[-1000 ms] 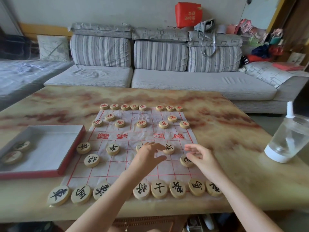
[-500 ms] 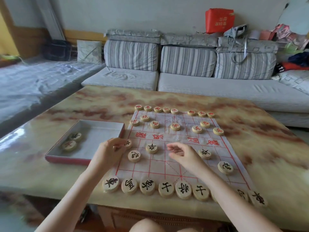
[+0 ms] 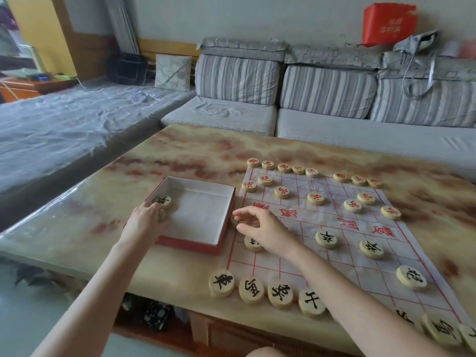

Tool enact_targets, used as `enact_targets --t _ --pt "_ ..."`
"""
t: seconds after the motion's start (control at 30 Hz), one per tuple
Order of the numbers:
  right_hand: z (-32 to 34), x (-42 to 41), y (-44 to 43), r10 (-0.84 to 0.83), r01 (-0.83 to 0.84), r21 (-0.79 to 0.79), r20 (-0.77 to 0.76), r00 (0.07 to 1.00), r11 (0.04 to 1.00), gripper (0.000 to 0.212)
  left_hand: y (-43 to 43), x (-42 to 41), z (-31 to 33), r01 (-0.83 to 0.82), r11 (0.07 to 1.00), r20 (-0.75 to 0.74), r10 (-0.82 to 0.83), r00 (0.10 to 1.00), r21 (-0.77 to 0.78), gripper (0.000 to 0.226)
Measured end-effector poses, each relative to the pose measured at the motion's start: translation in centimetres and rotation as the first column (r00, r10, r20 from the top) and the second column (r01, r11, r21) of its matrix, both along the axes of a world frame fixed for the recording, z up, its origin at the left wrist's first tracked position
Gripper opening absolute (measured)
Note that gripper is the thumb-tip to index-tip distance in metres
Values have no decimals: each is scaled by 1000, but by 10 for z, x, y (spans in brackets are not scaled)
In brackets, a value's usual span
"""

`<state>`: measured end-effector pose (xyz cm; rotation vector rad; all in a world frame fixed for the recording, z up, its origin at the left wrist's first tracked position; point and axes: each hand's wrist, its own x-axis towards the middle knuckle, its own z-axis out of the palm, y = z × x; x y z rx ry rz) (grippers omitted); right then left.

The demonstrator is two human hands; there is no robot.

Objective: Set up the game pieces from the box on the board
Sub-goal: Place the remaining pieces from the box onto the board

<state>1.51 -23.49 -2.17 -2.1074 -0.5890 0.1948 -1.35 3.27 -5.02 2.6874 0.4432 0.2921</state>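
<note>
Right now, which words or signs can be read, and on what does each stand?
"車": leftmost near-row piece
"馬": second near-row piece
"象": third near-row piece
"士": fourth near-row piece
"卒": piece in the box, box
"河": red print on the board
Print on the red bag: blurred, unreadable.

Marbled table (image 3: 180, 155) bears box (image 3: 190, 244) and paper board (image 3: 334, 264).

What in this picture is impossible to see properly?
All in the head view:
- The left hand covers a corner of the box; anything under it, beside the one visible piece, is hidden.
- The right hand hides most of two pieces at the edge of the board; its grip is unclear.
- The right forearm and the frame's bottom edge cut off the near row's end pieces.
- The lettering on the red bag is blurred.
</note>
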Motion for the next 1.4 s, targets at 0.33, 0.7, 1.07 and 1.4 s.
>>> enact_targets --t 0.33,0.7,1.07,1.4 --pt "-5 18 47 56 -56 0 18 998 998 30 1 4 -2 -70 987 -36 65 997 -142 58" --pt "-17 68 171 202 -191 -255 18 979 948 51 3 -16 1 -111 954 194 169 966 -278 46" --pt "-44 87 200 169 -125 -262 154 973 957 49 16 -8 -15 -105 966 241 163 957 -237 41" --pt "-14 82 120 66 -42 -142 166 984 989 58 -11 3 3 -48 961 250 118 961 -271 45"
